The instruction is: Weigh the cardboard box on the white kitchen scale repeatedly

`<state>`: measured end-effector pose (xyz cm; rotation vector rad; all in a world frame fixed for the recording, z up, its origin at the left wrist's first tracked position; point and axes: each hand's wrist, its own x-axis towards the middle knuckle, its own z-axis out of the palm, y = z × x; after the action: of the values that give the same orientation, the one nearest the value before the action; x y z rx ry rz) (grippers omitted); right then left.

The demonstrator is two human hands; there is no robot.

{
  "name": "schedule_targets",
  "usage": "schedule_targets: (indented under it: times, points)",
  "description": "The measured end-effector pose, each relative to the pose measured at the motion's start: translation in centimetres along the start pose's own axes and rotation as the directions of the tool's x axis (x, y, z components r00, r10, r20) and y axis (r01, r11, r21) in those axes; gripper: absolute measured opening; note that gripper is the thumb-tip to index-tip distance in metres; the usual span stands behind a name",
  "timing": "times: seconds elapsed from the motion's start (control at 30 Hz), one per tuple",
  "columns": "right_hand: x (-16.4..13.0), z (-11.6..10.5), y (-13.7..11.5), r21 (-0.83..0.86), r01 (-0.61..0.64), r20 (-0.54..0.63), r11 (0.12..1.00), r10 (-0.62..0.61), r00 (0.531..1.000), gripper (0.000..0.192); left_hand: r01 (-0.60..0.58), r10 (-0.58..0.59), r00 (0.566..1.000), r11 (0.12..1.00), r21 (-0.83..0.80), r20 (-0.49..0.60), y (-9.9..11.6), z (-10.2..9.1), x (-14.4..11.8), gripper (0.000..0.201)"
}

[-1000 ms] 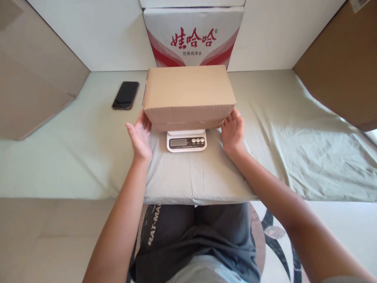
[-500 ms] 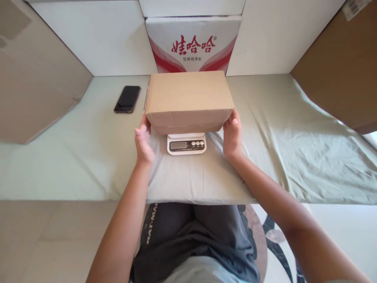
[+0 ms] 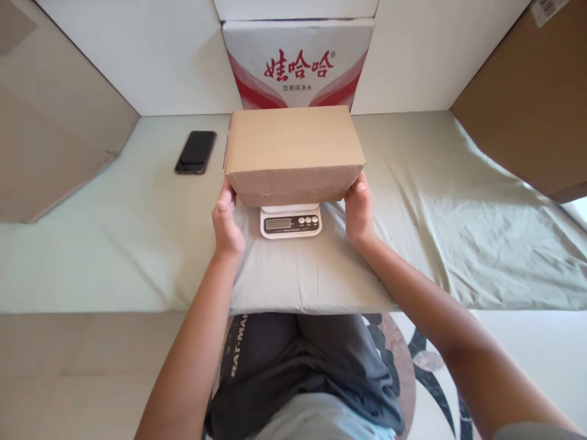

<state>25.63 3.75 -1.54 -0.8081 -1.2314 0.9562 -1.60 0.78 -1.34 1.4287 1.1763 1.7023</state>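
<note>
Box: a closed brown cardboard box (image 3: pixel 293 153) is between the two hands, on top of a small white scale (image 3: pixel 290 220); it covers the platform of the scale, and only the front strip with the display and three buttons is visible under its near edge.
Left hand: the left hand (image 3: pixel 226 221) is pressed on the lower left corner of the box, fingers bent around the corner and the thumb on the side, so it grips the box.
Right hand: the right hand (image 3: pixel 358 211) grips the lower right corner in the same way, with the thumb up on the front edge.
Scale: it stands between the two wrists, on the pale green cloth (image 3: pixel 137 232) that covers the surface.
Phone: a dark phone (image 3: pixel 195 151) lies flat on the cloth, beyond the left hand and to its left, apart from the box.
Carton: a white carton with red print (image 3: pixel 297 64) stands upright just behind the box, farther from both hands.
Brown boards: one cardboard sheet (image 3: pixel 50 134) leans far to the left of the left hand, another cardboard sheet (image 3: pixel 527 104) far to the right of the right hand.
</note>
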Motion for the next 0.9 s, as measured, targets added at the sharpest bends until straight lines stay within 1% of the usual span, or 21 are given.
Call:
schedule_targets:
  times: [0.17, 0.37, 0.63, 0.77, 0.9]
  points:
    - [0.1, 0.4, -0.7, 0.022, -0.040, -0.059, 0.999, 0.041, 0.997, 0.058, 0.004, -0.004, 1.000, 1.000, -0.022, -0.002, 0.1, 0.0, -0.2, 0.090]
    - [0.3, 0.6, -1.0, 0.009, -0.063, -0.045, 0.998, 0.063, 0.997, 0.061, 0.038, -0.038, 0.999, 0.998, -0.048, 0.009, 0.4, 0.2, -0.1, 0.098]
    - [0.5, 0.7, -1.3, 0.004, -0.060, -0.056, 0.998, 0.060, 0.997, 0.056, 0.048, -0.048, 0.999, 0.997, -0.064, -0.006, 0.0, 0.1, 0.0, 0.089]
    - [0.5, 0.7, -1.2, -0.028, -0.075, -0.060, 0.997, 0.073, 0.995, 0.059, 0.056, -0.056, 0.998, 0.996, -0.065, 0.003, -0.1, 0.1, 0.2, 0.091]
    - [0.3, 0.7, -1.5, -0.003, -0.078, -0.056, 0.997, 0.078, 0.995, 0.057, 0.056, -0.056, 0.998, 0.996, -0.069, 0.013, 0.0, 0.1, 0.2, 0.091]
